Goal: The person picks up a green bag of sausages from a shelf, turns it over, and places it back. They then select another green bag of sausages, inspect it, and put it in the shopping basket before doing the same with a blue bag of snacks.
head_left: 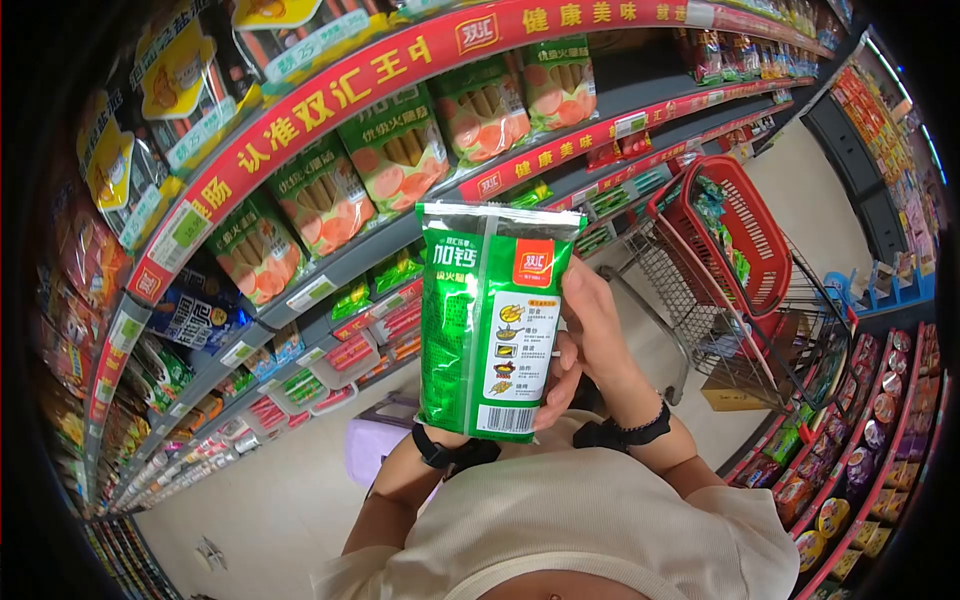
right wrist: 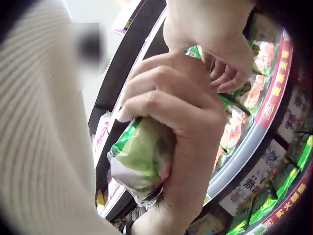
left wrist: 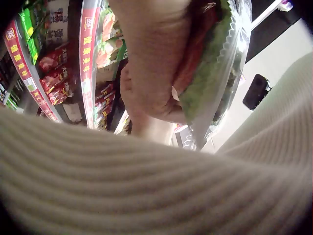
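A green packet of ham sausages [head_left: 465, 330] is held upright in front of the chest, its printed back and barcode facing the head camera. My right hand [head_left: 588, 325] grips it along the right edge. The packet hides most of my left hand in the head view; only the wrist with its black band shows below. Over in the left wrist view, my left hand [left wrist: 154, 54] holds the packet [left wrist: 208, 83] with bent fingers against its clear sealed edge. Seen from the right wrist, fingers of my right hand [right wrist: 181, 103] curl over the packet's crinkled end.
Shelves with red label strips [head_left: 350, 80] curve along the left, holding similar green sausage packets [head_left: 395, 150]. To the right stands a shopping cart [head_left: 690, 285] with a red basket [head_left: 775, 230] on it. Another stocked shelf [head_left: 850, 440] rises at the lower right.
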The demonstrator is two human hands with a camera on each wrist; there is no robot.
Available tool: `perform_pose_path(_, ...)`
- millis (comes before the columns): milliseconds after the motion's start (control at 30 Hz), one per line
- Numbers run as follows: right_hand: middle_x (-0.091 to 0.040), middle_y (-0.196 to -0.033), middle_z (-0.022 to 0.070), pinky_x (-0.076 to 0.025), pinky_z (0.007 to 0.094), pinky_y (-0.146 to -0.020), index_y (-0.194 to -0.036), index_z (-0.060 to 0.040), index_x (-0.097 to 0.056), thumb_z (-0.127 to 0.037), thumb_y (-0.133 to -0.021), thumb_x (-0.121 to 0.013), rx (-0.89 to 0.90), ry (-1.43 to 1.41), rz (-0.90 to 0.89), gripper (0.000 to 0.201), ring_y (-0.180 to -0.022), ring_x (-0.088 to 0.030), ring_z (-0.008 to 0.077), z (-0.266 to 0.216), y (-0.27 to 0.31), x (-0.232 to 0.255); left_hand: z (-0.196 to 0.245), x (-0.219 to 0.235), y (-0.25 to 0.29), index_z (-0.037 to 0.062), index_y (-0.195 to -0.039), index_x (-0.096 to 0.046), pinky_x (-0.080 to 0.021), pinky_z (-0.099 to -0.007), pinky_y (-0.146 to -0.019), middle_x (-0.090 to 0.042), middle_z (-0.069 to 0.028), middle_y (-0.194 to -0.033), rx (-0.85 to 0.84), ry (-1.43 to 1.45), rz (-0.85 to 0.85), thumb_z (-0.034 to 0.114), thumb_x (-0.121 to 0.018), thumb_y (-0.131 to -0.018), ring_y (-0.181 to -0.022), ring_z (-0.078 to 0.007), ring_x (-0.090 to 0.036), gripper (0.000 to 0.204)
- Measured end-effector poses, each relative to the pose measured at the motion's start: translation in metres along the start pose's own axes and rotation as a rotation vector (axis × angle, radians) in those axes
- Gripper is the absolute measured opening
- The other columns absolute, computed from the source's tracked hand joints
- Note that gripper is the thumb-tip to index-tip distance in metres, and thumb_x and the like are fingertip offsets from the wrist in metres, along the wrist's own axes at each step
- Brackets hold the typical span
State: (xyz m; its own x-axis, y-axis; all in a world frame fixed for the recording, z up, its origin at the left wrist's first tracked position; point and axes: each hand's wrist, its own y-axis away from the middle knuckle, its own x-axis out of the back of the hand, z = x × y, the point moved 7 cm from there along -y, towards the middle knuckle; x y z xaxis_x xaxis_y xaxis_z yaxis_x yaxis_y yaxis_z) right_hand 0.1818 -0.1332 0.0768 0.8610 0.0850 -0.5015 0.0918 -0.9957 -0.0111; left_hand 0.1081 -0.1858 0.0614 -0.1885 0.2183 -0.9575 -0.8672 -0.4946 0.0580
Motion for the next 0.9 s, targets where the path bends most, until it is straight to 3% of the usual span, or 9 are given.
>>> perform_pose_path(167, -0.061, -0.101, 0.0060, -0.042, 0.0248, -0.082, -0.110, 0.0034, -0.055, -0.020, -0.091, -0.054, 0.087, 0.103, 0.011, 0.030, -0.092, -0.054, 0.0098, -0.011, 0.000, 0.007, -0.001, 0.006, 0.001, -0.0020, -0.100, -0.041, -0.034, -0.0271, -0.043, -0.048, -0.0138, -0.053, 0.118, 0.026, -0.010, 0.065, -0.044, -0.078, -0.038, -0.0187, -0.042, 0.071)
perform_pose_path(233, -0.061, -0.101, 0.0060, -0.042, 0.0250, -0.082, -0.109, 0.0036, -0.056, -0.019, -0.091, -0.054, 0.086, 0.074, 0.021, 0.029, -0.091, -0.054, 0.0096, -0.013, 0.003, 0.009, -0.004, -0.002, 0.000, -0.0021, -0.102, -0.043, -0.033, -0.0266, -0.043, -0.048, -0.0110, -0.052, 0.166, 0.077, -0.171, 0.066, -0.045, -0.077, -0.040, -0.0178, -0.043, 0.072)
perform_pose_path(500, -0.063, -0.097, 0.0061, -0.042, 0.0248, -0.079, -0.106, 0.0035, -0.058, -0.015, -0.090, -0.053, 0.113, -0.059, 0.063, 0.025, -0.088, -0.055, 0.0081, -0.016, 0.012, 0.017, -0.010, -0.002, -0.007, -0.0046, -0.101, -0.046, -0.030, -0.0245, -0.041, -0.047, -0.0067, -0.052, 0.134, -0.029, -0.068, 0.067, -0.047, -0.076, -0.039, -0.0138, -0.041, 0.076)
perform_pose_path(533, -0.063, -0.097, 0.0060, -0.042, 0.0247, -0.079, -0.105, 0.0032, -0.058, -0.016, -0.090, -0.053, 0.120, -0.071, 0.069, 0.025, -0.088, -0.055, 0.0080, -0.014, 0.011, 0.020, -0.009, -0.006, -0.006, -0.0089, -0.110, -0.045, -0.031, -0.0249, -0.046, -0.042, -0.0060, -0.056, 0.113, 0.034, -0.188, 0.063, -0.038, -0.084, -0.045, -0.0137, -0.039, 0.077)
perform_pose_path(600, -0.063, -0.096, 0.0058, -0.042, 0.0246, -0.079, -0.105, 0.0030, -0.059, -0.017, -0.091, -0.053, 0.124, -0.083, 0.069, 0.025, -0.087, -0.055, 0.0078, -0.012, 0.011, 0.024, -0.009, -0.006, -0.009, -0.0090, -0.110, -0.045, -0.032, -0.0249, -0.046, -0.043, -0.0065, -0.057, 0.104, 0.032, -0.205, 0.063, -0.039, -0.083, -0.046, -0.0139, -0.040, 0.077)
perform_pose_path(700, -0.063, -0.098, 0.0053, -0.041, 0.0254, -0.080, -0.108, 0.0027, -0.057, -0.019, -0.092, -0.051, 0.084, -0.025, 0.084, 0.027, -0.087, -0.055, 0.0088, -0.011, 0.009, 0.030, -0.009, 0.004, -0.013, -0.0089, -0.110, -0.046, -0.033, -0.0246, -0.046, -0.045, -0.0082, -0.058, 0.113, 0.040, -0.218, 0.062, -0.041, -0.082, -0.047, -0.0147, -0.043, 0.077)
perform_pose_path(767, -0.060, -0.106, 0.0049, -0.040, 0.0267, -0.084, -0.117, 0.0007, -0.051, -0.026, -0.093, -0.051, 0.028, -0.032, 0.044, 0.036, -0.097, -0.053, 0.0104, -0.011, 0.005, 0.031, -0.009, 0.004, -0.013, -0.0087, -0.109, -0.047, -0.033, -0.0244, -0.045, -0.047, -0.0095, -0.059, 0.133, 0.048, -0.218, 0.062, -0.043, -0.081, -0.047, -0.0153, -0.044, 0.076)
perform_pose_path(833, -0.055, -0.114, 0.0062, -0.039, 0.0291, -0.087, -0.124, -0.0007, -0.044, -0.032, -0.092, -0.050, 0.032, 0.054, 0.038, 0.045, -0.104, -0.050, 0.0127, -0.005, 0.002, 0.036, 0.008, -0.001, -0.012, -0.0085, -0.107, -0.048, -0.036, -0.0241, -0.046, -0.051, -0.0113, -0.063, -0.003, -0.118, -0.022, 0.059, -0.046, -0.082, -0.050, -0.0167, -0.049, 0.073)
perform_pose_path(900, -0.050, -0.121, 0.0075, -0.039, 0.0314, -0.090, -0.131, -0.0022, -0.037, -0.038, -0.092, -0.050, 0.040, 0.137, 0.038, 0.055, -0.111, -0.047, 0.0151, 0.002, 0.002, 0.038, 0.010, 0.031, -0.016, -0.0050, -0.107, -0.050, -0.041, -0.0250, -0.051, -0.055, -0.0109, -0.067, -0.023, -0.211, -0.040, 0.053, -0.046, -0.086, -0.054, -0.0177, -0.052, 0.061)
